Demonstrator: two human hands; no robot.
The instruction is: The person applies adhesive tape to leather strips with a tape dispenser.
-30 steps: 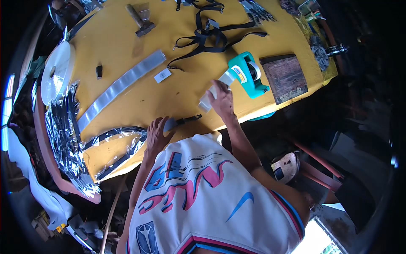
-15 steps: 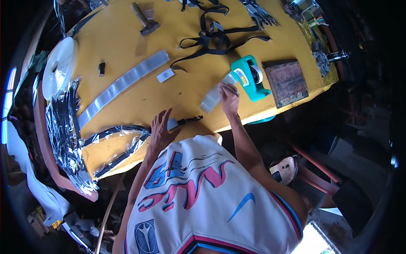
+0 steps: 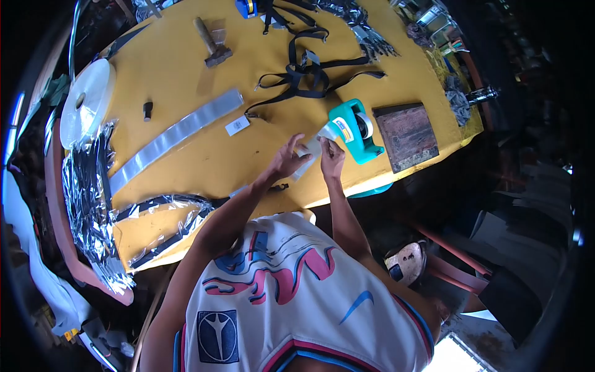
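My right hand (image 3: 333,156) pinches at the edge of a clear plastic sleeve (image 3: 302,170), just left of a teal tape dispenser (image 3: 357,137). The sleeve lies on the yellow tabletop, partly covered by both hands. Close by on the left, my left hand (image 3: 290,160) reaches over the sleeve with thumb and fingers apart, holding nothing I can see. Beneath my left forearm, a black strap with a buckle (image 3: 280,188) lies near the table's front edge, mostly hidden.
Black straps (image 3: 304,77) lie tangled farther back, beside a white tag (image 3: 237,126). A hammer (image 3: 214,46), a long clear plastic strip (image 3: 180,139) and a white roll (image 3: 90,102) are to the left. Right of the dispenser sits a dark wooden board (image 3: 406,136). Plastic-wrapped straps (image 3: 87,198) hang over the left edge.
My left hand has left the black strap by the front edge and moved right and forward to the plastic sleeve. My right hand stays by the dispenser, its fingers now pinching.
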